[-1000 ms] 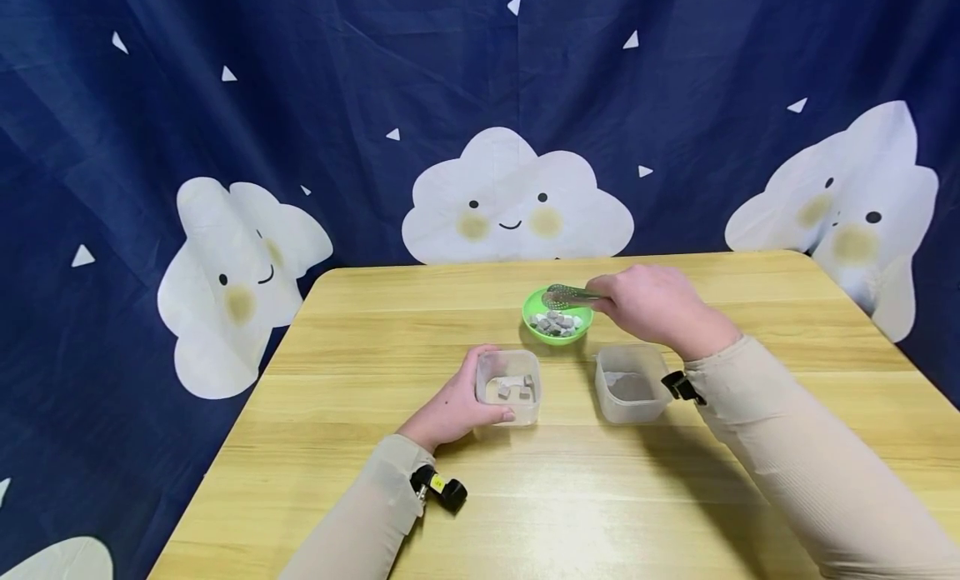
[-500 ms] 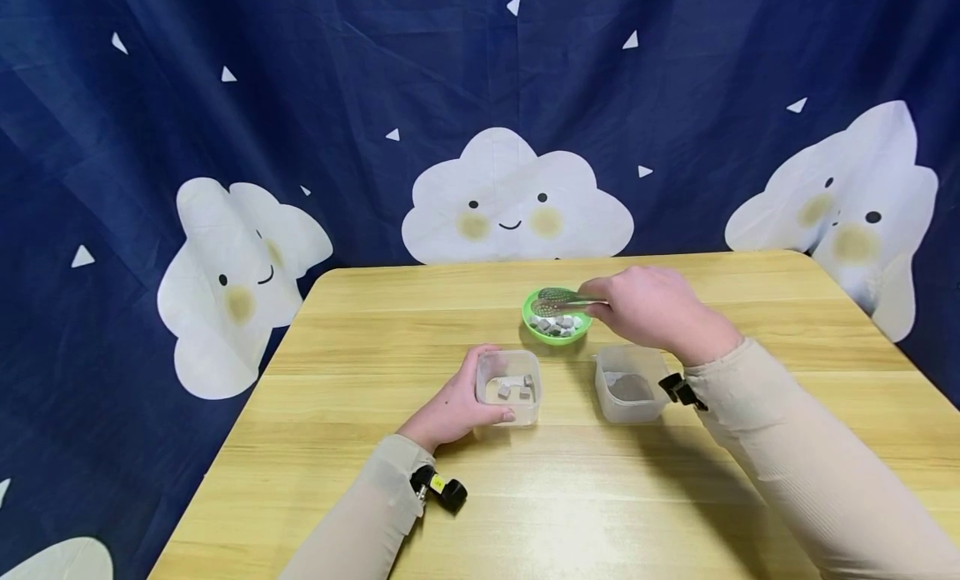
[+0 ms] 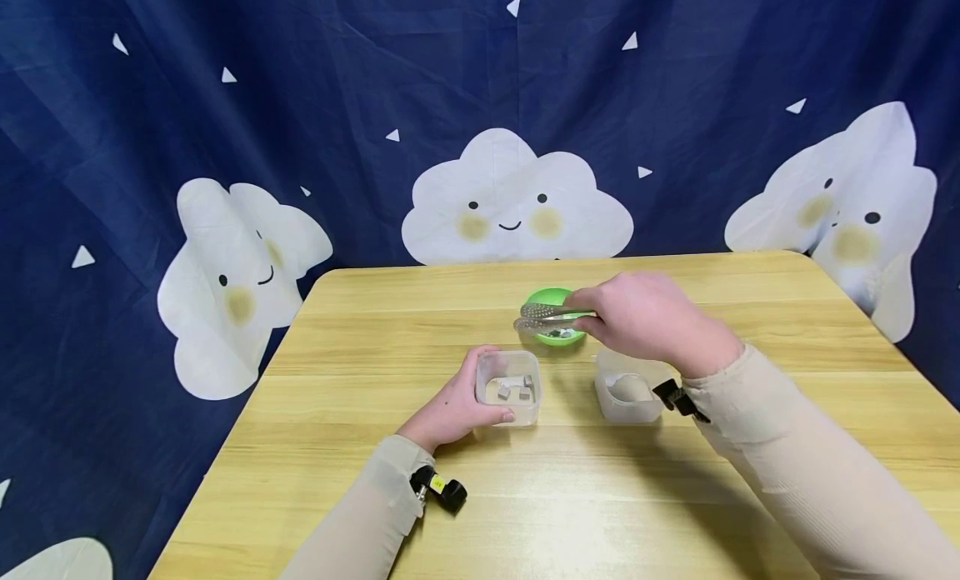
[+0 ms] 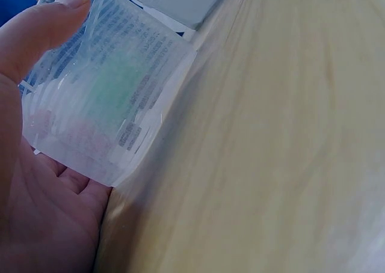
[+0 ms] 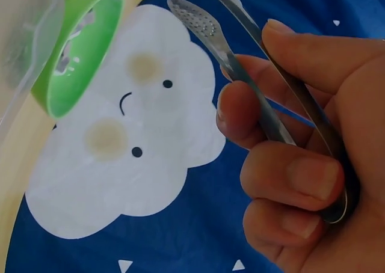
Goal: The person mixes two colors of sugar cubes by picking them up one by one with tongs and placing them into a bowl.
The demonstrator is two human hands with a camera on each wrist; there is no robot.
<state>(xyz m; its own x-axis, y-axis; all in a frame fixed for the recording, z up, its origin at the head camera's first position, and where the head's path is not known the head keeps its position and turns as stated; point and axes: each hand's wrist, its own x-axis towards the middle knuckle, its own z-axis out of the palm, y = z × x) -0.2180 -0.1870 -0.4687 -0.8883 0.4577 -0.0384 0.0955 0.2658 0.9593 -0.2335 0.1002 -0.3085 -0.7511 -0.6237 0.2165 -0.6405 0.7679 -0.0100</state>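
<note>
My left hand [image 3: 457,405] grips the left side of a clear plastic tub [image 3: 525,414], thumb at the front and fingers behind. Several small greyish cubes [image 3: 503,392] lie on its bottom. Metal tongs [image 3: 551,323] with perforated heads are held in my right hand [image 3: 652,322], their two arms spread apart. The heads hang over the left part of a green bowl [image 3: 551,295], which holds grey and white pieces, partly hidden by the tongs. In the right wrist view the tongs [image 5: 204,29] have nothing visible between the heads, though one is cut off by the frame.
A second clear tub [image 3: 626,412] stands under my right wrist, a grey patch showing inside; its right side is hidden. Everything stands on a wooden table [image 3: 360,330]. A blue curtain [image 3: 360,188] with white clouds hangs behind the table's far edge.
My right hand has carried the tongs a little left and nearer to me across the bowl. The tongs' heads, close together at first, are now spread. My left hand and its tub stay put.
</note>
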